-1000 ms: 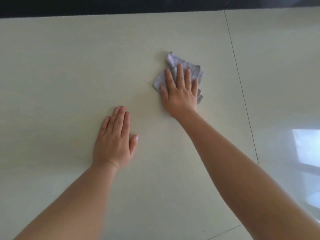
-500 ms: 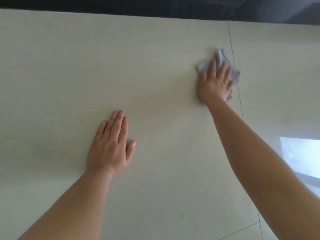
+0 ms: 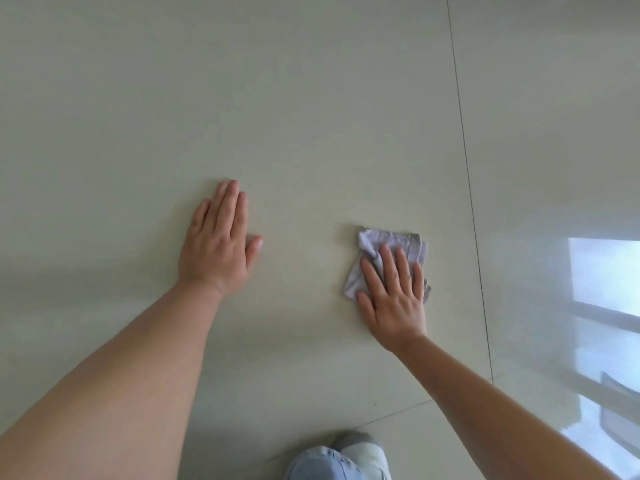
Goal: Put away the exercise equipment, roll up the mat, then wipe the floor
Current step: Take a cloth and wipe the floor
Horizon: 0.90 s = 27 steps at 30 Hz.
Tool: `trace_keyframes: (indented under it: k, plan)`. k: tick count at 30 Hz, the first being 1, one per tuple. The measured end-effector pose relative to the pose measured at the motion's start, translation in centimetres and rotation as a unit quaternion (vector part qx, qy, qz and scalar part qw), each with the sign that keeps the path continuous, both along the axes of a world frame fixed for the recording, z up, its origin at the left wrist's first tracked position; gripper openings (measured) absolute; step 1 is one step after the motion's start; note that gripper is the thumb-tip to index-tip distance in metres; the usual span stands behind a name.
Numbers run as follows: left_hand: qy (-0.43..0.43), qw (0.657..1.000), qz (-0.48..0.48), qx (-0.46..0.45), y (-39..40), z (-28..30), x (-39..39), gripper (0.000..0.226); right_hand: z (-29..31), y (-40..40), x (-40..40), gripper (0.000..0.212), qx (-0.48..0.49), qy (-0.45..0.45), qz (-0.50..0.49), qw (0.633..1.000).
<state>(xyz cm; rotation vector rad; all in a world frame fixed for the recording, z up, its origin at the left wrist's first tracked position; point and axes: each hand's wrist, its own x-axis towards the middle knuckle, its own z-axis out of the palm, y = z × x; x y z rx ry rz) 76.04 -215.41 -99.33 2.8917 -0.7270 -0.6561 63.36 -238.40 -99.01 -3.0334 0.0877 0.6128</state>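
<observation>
lilac-grey cloth [image 3: 391, 251], pale cream floor [image 3: 311, 98]

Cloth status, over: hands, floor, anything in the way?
Right hand flat, pressing grey cloth on tile floor. Left hand flat on the floor, bracing. Nothing ahead of the cloth; knee at bottom edge.

A single wide-angle camera on the person's head looks forward and steeply down at the tiled floor [image 3: 311, 98] from close above. Both forearms enter from the bottom edge and reach away from the lens, the left hand [image 3: 216, 244] left of centre, the right hand [image 3: 393, 299] right of centre. A knee [image 3: 337, 459] shows at the bottom edge.
</observation>
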Motion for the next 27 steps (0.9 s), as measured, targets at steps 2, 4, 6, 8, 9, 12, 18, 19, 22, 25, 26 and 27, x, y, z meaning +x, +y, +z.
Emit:
trace_keyframes:
  k: [2,4,6,8,9,12,18,19,22,25,26,27]
  plan:
    - [0.023,0.999,0.008,0.029,-0.5,1.0,0.0,0.063,0.6,-0.6,-0.6,0.056,-0.001,0.032,-0.01,0.999]
    - [0.045,0.998,0.04,0.037,-1.3,2.5,0.4,0.063,0.8,-0.4,-0.1,0.058,0.002,0.06,-0.019,0.998]
    - [0.087,0.99,0.048,0.095,-1.6,4.4,0.7,0.065,1.2,-0.2,0.4,0.063,0.009,0.076,-0.014,0.997]
    - [0.111,0.983,0.028,0.144,-1.6,6.2,0.4,0.067,1.7,-0.3,0.6,0.074,0.038,0.111,-0.013,0.993]
    - [0.129,0.978,0.019,0.162,-1.5,7.1,-0.2,0.067,2.0,-0.4,0.6,0.081,0.053,0.142,-0.016,0.988]
    - [0.189,0.957,-0.041,0.215,-1.7,8.6,-2.0,0.066,2.7,-0.5,1.0,0.092,0.062,0.189,-0.027,0.98]
    - [0.198,0.951,-0.081,0.223,-3.7,8.3,-1.8,0.068,2.3,-0.7,0.9,0.089,0.071,0.173,-0.028,0.982]
    - [0.188,0.955,-0.077,0.216,-4.2,7.7,-1.6,0.07,2.1,-0.8,0.8,0.087,0.064,0.162,-0.019,0.984]
    - [0.161,0.965,-0.071,0.195,-5.8,5.9,-1.5,0.077,2.2,-0.6,0.9,0.083,0.051,0.105,-0.016,0.993]
    - [0.152,0.971,-0.043,0.181,-6.8,4.9,-2.1,0.088,2.2,-0.9,0.4,0.093,0.057,0.14,-0.019,0.988]
    - [0.154,0.971,-0.036,0.179,-7.1,4.8,-2.3,0.091,2.5,-0.9,0.4,0.085,0.059,0.158,-0.023,0.985]
    - [0.156,0.971,-0.032,0.181,-7.3,4.9,-2.5,0.092,3.0,-1.0,0.5,0.075,0.055,0.174,-0.024,0.983]
